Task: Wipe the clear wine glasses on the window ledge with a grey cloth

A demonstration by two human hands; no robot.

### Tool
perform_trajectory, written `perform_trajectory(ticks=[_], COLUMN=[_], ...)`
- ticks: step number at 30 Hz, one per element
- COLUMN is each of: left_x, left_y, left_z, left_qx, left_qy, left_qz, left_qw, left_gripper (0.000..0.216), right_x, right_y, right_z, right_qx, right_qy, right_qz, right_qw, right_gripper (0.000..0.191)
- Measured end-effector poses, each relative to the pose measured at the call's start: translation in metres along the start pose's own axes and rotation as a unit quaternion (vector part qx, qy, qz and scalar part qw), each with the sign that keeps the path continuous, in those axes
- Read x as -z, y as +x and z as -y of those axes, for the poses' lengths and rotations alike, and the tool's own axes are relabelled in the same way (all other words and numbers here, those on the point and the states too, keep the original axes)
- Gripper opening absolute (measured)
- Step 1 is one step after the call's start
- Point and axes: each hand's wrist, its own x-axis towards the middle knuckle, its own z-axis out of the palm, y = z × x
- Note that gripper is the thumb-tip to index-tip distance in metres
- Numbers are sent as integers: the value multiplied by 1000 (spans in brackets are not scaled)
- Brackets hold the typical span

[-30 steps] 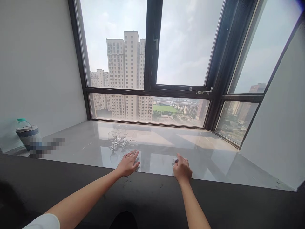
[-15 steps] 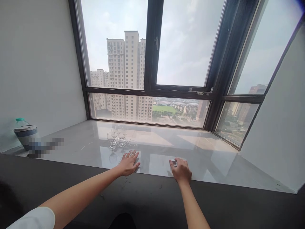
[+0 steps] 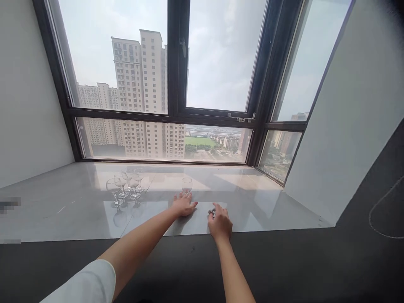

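Observation:
On the glossy sill, a clear stemmed wine glass (image 3: 187,184) stands upright just beyond my left hand (image 3: 184,206). That hand lies low and palm down, its spread fingers around the glass's stem and foot, which they partly hide. My right hand (image 3: 220,219) rests to the right with fingers curled over a small grey-and-white object (image 3: 211,213). Its kind is too hidden to name. To the left, several similar wine glasses (image 3: 114,187) stand upright in a close group, apart from both hands.
The pale, reflective window sill (image 3: 261,206) ends at a front edge above a dark wall (image 3: 176,269). Behind it rise dark-framed windows (image 3: 178,80) with tall buildings outside. A white side wall (image 3: 344,126) bounds the sill on the right. A blurred patch (image 3: 9,204) sits at far left.
My left hand and its wine glass have slid right along the sill, away from the grouped glasses. The view has turned right, so the bottle and cup at left are out of sight.

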Motion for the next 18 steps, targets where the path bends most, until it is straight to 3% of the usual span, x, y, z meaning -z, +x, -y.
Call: perform_trajectory(ticks=[5, 10, 14, 18], left_x=[-1, 0, -1, -1], left_y=[60, 105, 117, 102], left_z=[-31, -43, -42, -37], left_qx=[-2, 19, 23, -1], left_qy=[6, 2, -11, -29], left_qz=[-10, -10, -15, -14], left_qw=[1000, 1000, 1000, 999], left_gripper=[82, 80, 79, 86], right_x=[-6, -12, -12, -5], right_y=[2, 3, 4, 3], right_z=[-4, -8, -9, -6], right_qx=[6, 27, 23, 15], right_qy=[6, 31, 34, 43], right_qz=[-21, -56, -56, -31], right_qw=[1000, 998, 998, 998], right_gripper=[46, 50, 53, 50])
